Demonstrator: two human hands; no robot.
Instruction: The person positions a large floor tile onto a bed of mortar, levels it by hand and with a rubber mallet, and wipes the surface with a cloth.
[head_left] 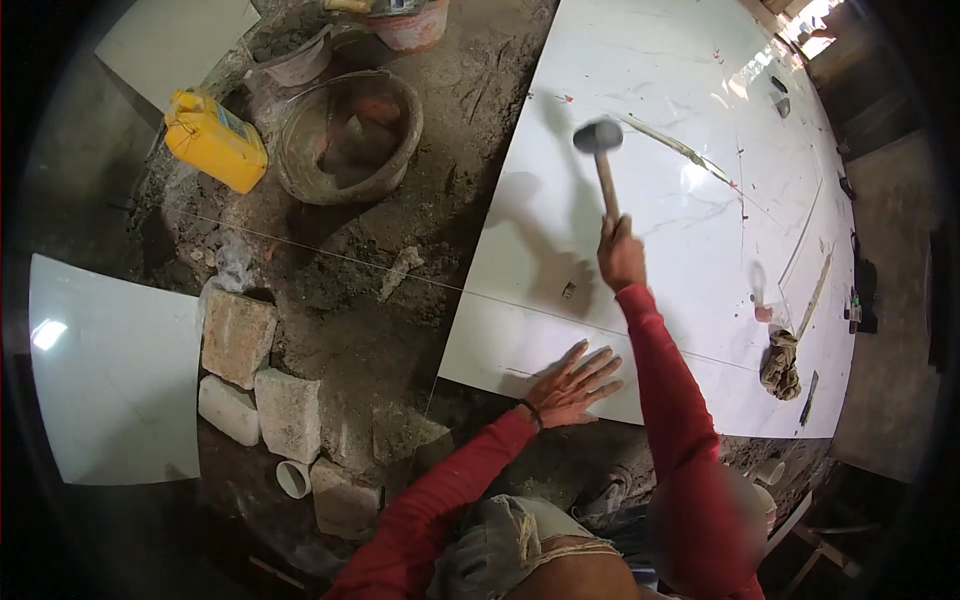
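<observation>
My right hand [622, 256] is closed round the wooden handle of a rubber mallet [598, 137], whose dark head is held up over the glossy white floor tiles [640, 215]. My left hand [574, 387] lies flat with fingers spread on the near edge of the tiling. A taut string [380, 264] runs across the dirt and over the tiles, between my two hands. Just left of the mallet hand, a small dark scrap [569, 291] sits on the tile.
Bare soil [400, 230] borders the tiles on the left. There stand a yellow jerrycan [215, 140], a tub of murky liquid [298, 150], concrete blocks [288, 410] and a loose tile [115, 380]. A crumpled cloth [780, 366] and a long stick [680, 150] lie on the tiling.
</observation>
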